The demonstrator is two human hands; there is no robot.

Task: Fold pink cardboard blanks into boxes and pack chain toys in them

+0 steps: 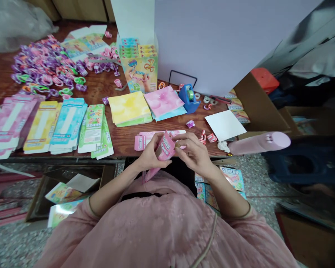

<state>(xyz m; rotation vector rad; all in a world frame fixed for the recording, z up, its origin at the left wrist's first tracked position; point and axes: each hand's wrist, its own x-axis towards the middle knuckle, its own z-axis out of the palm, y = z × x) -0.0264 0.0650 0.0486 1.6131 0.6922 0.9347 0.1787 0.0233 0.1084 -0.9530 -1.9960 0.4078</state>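
In the head view, we see the left hand (pixel 150 156) closed around a pink carton (pixel 167 145), its thumb and fingers pressing opposite sides, just in front of the worktop (pixel 120 138) edge. The right hand (pixel 197 152) is half curled, with its fingertips at the carton's upper end; we cannot tell whether they pinch that edge or a small yellowish thing there.

We judge the work partly done: the display box (pixel 141 72) stands open with rows of narrow blue and yellow packs (pixel 130 46) inside. The carton in hand looks opened out but not yet closed, and much seems left: flat pink blanks (pixel 11 119), yellow blanks (pixel 41 126), blue blanks (pixel 67 124) and green blanks (pixel 92 126) lie stacked at the left, before a large heap of twisted rings (pixel 44 67).

The blanks look like smooth printed card with pale central strips. The rings are glossy, looped and apparently plastic, mostly purple and pink. Beyond the hands we find yellow square cards (pixel 130 108), pink square cards (pixel 164 102) and a boxy blue tape dispenser (pixel 189 98), all on dark, grained wood.
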